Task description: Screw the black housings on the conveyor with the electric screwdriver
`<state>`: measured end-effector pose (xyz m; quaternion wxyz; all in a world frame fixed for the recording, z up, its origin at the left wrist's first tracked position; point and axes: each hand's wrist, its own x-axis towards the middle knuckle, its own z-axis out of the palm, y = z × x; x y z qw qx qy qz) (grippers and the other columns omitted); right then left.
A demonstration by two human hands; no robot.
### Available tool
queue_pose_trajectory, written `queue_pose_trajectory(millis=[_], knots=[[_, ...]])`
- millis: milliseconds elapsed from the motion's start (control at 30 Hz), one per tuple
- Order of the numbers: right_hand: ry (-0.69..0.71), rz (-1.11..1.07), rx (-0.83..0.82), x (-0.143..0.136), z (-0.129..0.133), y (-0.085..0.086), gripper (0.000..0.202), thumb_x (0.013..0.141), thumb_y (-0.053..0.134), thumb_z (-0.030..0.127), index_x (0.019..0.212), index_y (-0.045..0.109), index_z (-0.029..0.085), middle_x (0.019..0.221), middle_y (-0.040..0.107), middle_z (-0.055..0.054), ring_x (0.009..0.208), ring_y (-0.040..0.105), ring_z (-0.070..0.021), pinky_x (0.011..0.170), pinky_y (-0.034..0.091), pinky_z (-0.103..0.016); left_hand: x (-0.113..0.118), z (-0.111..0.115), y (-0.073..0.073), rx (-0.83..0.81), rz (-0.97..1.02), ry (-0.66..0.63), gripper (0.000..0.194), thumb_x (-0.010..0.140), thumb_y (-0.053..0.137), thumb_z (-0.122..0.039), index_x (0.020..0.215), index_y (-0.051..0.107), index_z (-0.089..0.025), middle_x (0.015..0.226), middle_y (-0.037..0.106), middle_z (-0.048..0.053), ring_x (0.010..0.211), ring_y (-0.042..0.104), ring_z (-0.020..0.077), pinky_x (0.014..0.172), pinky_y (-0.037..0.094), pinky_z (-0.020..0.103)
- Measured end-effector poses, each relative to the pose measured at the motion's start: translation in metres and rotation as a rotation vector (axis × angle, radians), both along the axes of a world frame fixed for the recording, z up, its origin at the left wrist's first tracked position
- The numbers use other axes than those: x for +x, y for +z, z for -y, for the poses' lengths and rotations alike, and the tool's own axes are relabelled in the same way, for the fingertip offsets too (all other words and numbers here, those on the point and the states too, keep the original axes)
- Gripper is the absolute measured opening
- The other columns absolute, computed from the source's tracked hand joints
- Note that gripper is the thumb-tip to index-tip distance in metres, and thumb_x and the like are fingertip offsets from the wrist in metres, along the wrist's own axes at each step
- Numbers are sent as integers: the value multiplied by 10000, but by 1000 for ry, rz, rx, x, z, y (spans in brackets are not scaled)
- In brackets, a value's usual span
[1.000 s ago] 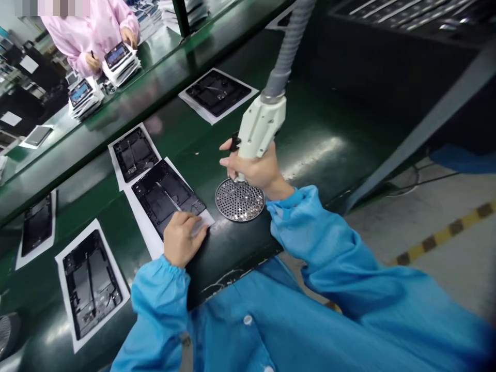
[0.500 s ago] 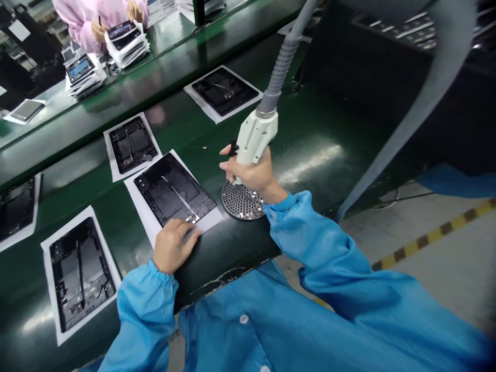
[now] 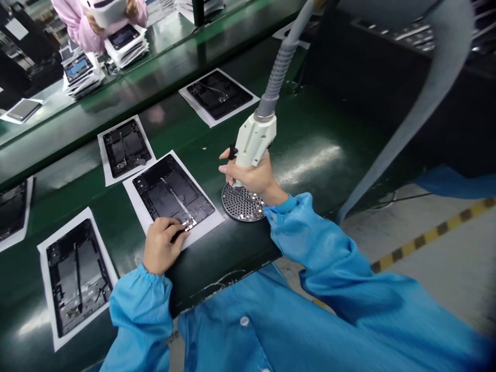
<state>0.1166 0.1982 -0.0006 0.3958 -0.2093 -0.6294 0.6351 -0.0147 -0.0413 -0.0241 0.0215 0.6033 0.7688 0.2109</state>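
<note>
— Fingers, left hand (image 3: 160, 245)?
— Bent, tips pressing the black frame (image 3: 172, 192) at its near edge.
— Right hand (image 3: 253, 175)?
— Wrapped tight round the white driver (image 3: 253, 139), perforated dish (image 3: 242, 203) directly beneath the fingers.

Pink-sleeved co-worker (image 3: 83, 23); stacked trays (image 3: 126, 44); yellow-black floor stripe (image 3: 430, 235).

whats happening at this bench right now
A person in a blue smock works at a green belt. The right hand grips a pale hose-fed driver, its tip down over a round perforated tray of small screws. The left hand presses on the near edge of a black tablet frame lying on white paper. More frames lie along the belt, and a person in pink works beyond.
</note>
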Motion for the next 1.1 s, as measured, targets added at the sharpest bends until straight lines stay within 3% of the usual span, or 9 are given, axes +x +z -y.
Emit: queue_pose_trajectory(millis=[100,200,333,500,667,867,1100], knots=[[7,-9,10,0,-1,0,212,643,750,269,780,602,203,428,522,86,370,486,-98,406,441,-266,-2,2,-3,-1,-77,63,268,857,622,-391,1024,705,-199,1229,633,117,1214,529,318,986,447,525],[-9,-48,18,1,1,1,196,639,742,235,779,610,200,429,527,83,354,485,-101,376,414,-256,1,-2,-10,-53,-78,90,324,881,589,-396,1104,679,-179,1340,559,158,1318,438,354,1039,373,598],[4,-131,18,-1,15,9,216,653,747,237,816,609,204,439,525,84,357,493,-101,389,433,-258,4,-15,-19,-69,-101,83,346,911,549,-381,1181,648,-187,1374,529,171,1357,389,366,1058,300,648],[172,-120,-11,-22,51,20,204,686,724,234,845,604,188,475,548,69,381,517,-103,411,448,-257,2,-26,-23,-76,-146,53,352,935,507,-379,1206,641,-198,1392,509,174,1362,373,380,1053,275,665],[259,-31,-7,-45,77,13,203,669,702,219,839,606,165,488,550,65,421,529,-103,461,472,-268,5,-26,-21,-71,-112,33,338,945,483,-391,1176,661,-221,1390,521,132,1369,361,362,1071,257,644],[289,0,25,-52,83,-1,241,675,717,254,863,594,168,478,538,74,433,519,-99,494,474,-275,9,-29,-18,-91,-52,37,321,950,473,-386,1154,670,-237,1383,529,115,1377,343,347,1081,235,637],[344,60,93,-48,81,-6,225,713,697,310,844,555,193,525,547,56,444,530,-112,516,515,-305,11,-28,-22,-89,-46,33,324,948,471,-386,1156,666,-230,1377,531,118,1380,336,357,1088,217,647]])
